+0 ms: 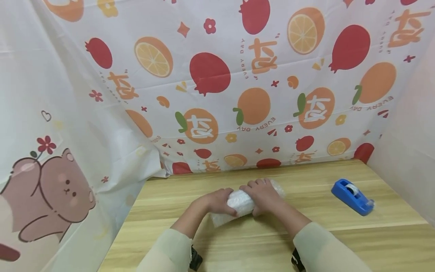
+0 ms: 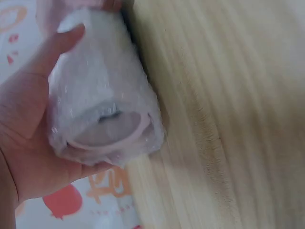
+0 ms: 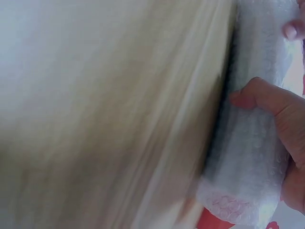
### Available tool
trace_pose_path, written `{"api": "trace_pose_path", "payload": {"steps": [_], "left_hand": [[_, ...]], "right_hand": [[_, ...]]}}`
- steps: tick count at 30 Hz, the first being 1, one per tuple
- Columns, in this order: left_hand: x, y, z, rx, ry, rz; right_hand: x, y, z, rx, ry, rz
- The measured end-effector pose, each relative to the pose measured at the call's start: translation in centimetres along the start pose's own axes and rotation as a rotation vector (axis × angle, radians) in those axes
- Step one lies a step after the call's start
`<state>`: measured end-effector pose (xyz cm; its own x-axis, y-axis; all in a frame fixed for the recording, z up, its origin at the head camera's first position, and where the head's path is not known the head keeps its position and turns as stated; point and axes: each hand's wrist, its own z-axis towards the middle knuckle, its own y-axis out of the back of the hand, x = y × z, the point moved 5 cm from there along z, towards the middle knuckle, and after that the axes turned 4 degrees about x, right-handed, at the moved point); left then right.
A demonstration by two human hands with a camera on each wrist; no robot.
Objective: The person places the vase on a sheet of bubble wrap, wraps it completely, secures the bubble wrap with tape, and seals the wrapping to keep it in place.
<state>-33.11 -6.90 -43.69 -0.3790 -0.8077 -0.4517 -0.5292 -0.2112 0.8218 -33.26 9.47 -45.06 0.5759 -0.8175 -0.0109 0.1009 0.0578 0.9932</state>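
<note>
A cylinder rolled in clear bubble wrap lies slantwise on the wooden table, held by both hands. My left hand grips its near-left part, with the thumb along the side facing me. Farther right, my right hand curls over the other part. In the left wrist view, a round end with a pale pink rim shows inside the wrap; what the wrapped thing is, I cannot tell. The right wrist view shows that thumb pressed on the bubble wrap, whose loose end extends past the core.
A blue tape dispenser with a roll of clear tape stands on the table at the right. Behind the table hangs a fruit-printed cloth, and a bear-printed cloth hangs at the left.
</note>
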Motion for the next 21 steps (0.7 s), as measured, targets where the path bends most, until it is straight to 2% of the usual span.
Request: {"api": "trace_pose_path", "payload": {"steps": [4,7,10,15,18,21], "left_hand": [[-1.8,-0.6,-0.6,-0.159,-0.013,0.306],[-2.3,-1.4,-0.8,-0.249,0.01,0.441],[-2.2,-1.7,-0.8,-0.3,-0.004,0.481],[-1.9,-1.8,-0.5,-0.314,-0.034,0.551],[-1.6,-1.9,-0.6,-0.29,-0.011,0.512],[-1.4,-2.0,-0.8,-0.26,0.035,0.413]], "right_hand": [[-0.5,0.3,0.2,0.063,-0.044,0.022],[-0.6,0.4,0.2,0.095,-0.053,0.028],[-0.5,0.5,0.2,0.098,-0.048,0.038],[-0.2,0.6,0.0,0.055,-0.035,0.042],[0.2,0.4,-0.1,0.048,-0.023,0.029],[0.5,0.2,-0.1,0.044,-0.019,0.014]]}}
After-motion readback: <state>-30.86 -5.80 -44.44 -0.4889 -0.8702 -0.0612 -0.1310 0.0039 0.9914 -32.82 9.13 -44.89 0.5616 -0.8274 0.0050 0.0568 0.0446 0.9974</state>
